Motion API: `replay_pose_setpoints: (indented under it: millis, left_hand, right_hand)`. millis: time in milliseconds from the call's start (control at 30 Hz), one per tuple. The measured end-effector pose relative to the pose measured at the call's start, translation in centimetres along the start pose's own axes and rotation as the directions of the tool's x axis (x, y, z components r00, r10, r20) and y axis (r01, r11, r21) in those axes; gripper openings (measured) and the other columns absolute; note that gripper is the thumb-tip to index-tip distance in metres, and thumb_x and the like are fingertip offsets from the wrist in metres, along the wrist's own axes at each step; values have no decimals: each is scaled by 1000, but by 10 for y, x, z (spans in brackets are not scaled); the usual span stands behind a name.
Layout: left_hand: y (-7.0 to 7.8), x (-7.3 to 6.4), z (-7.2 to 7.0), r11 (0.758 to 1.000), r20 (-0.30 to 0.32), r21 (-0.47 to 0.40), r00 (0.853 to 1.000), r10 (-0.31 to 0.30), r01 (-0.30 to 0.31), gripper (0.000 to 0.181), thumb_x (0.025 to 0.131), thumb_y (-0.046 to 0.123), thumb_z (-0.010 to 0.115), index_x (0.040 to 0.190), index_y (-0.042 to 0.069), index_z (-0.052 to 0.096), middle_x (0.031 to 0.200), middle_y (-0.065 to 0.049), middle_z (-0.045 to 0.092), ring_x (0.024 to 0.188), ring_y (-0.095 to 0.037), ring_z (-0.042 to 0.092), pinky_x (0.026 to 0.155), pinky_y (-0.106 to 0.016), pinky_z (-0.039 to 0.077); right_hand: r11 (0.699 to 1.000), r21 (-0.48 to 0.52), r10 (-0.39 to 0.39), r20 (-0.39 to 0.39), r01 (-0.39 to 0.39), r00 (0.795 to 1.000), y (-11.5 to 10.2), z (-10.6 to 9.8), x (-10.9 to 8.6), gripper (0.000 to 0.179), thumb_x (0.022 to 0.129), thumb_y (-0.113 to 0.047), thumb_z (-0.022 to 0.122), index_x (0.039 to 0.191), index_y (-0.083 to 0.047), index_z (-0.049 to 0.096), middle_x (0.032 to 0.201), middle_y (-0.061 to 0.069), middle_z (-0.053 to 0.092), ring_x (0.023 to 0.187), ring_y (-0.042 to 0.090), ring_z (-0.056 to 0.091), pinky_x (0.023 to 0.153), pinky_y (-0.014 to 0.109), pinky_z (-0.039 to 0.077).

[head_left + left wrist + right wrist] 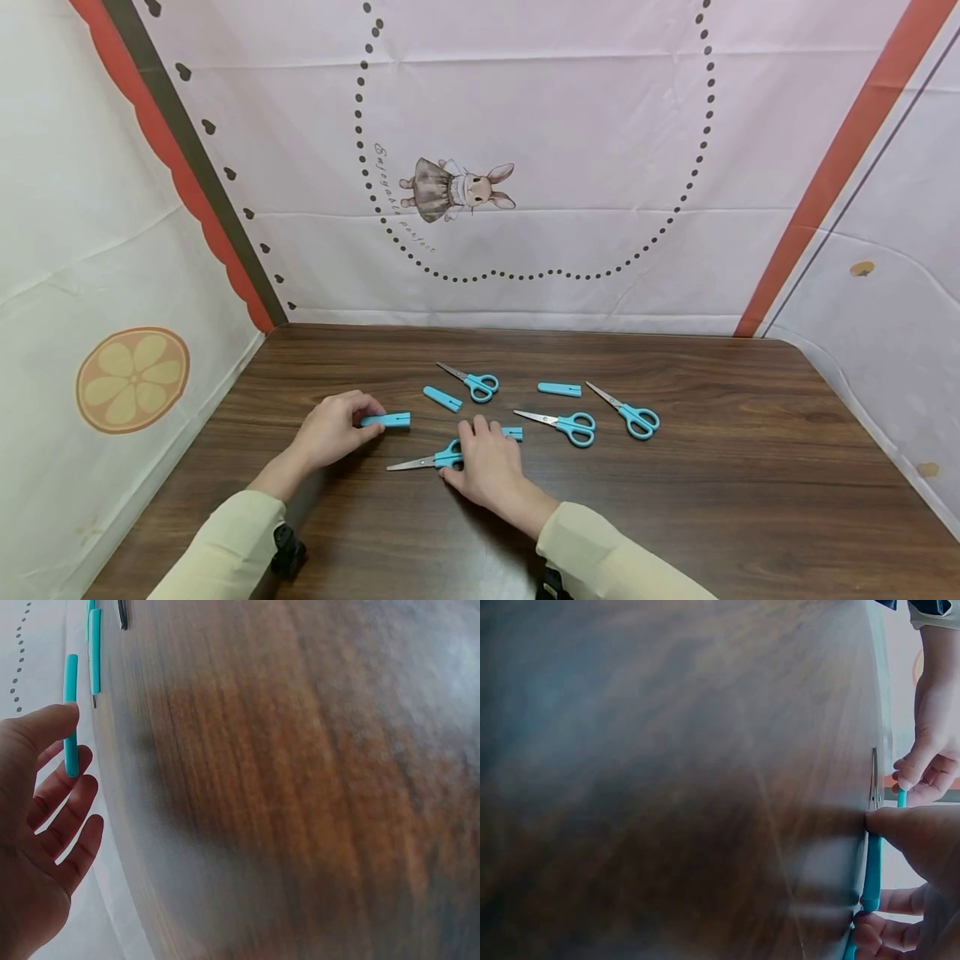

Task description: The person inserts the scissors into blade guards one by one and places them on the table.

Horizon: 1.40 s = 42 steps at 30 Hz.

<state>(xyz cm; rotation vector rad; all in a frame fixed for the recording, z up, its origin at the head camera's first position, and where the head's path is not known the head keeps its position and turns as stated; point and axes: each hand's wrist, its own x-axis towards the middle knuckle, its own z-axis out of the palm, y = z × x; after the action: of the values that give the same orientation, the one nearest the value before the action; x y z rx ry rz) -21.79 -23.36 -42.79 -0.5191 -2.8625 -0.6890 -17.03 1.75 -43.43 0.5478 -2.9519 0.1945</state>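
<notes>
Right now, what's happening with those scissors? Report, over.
Left grip pinching a blue cap. Right grip holding uncapped scissors. Second cap close by right grip, possibly in the way.

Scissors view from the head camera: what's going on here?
A person's left grip pinches a blue cap, while their right grip holds scissors at the handles, bare blades pointing left. Another cap is partly hidden behind the right grip. Farther off lie two more caps and three more scissors. No blades are capped yet.
</notes>
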Motion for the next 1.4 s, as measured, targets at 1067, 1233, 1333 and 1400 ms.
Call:
replay_pose_setpoints:
  millis: [1067,1233,1333,1400]
  left_hand:
    - [2,-1,-1,1000,-7,-18,1000,7,-7,11,76,23,75,84,23,67,78,11,58,67,-8,52,60,-26,42]
    - [2,0,-2,1000,-8,-18,1000,11,-11,11,77,23,75,84,23,67,77,12,58,67,-7,51,60,-25,42]
    - [2,0,-1,1000,-3,-19,1000,11,-11,11,77,23,75,84,24,66,78,12,58,67,-7,51,60,-25,42]
    - [2,0,-1,1000,-3,-19,1000,10,-10,11,77,23,75,84,24,66,78,12,58,67,-7,51,60,-25,42]
  right_hand:
    - [996,52,-57,-174,67,983,9,-3,-3,40,74,-50,69,80,-11,59,70,-2,51,60,13,49,42,24,37]
    - [996,63,-43,-191,56,981,12,-5,-3,41,73,-51,69,82,-13,60,73,-3,57,60,12,52,43,24,38]
    - [996,79,-30,-184,45,982,14,-8,-3,40,73,-52,68,84,-14,60,71,-5,57,58,12,51,42,24,38]
    - [995,90,-21,-177,37,984,16,-9,-3,40,73,-52,68,85,-14,60,70,-6,57,58,11,51,42,24,37]
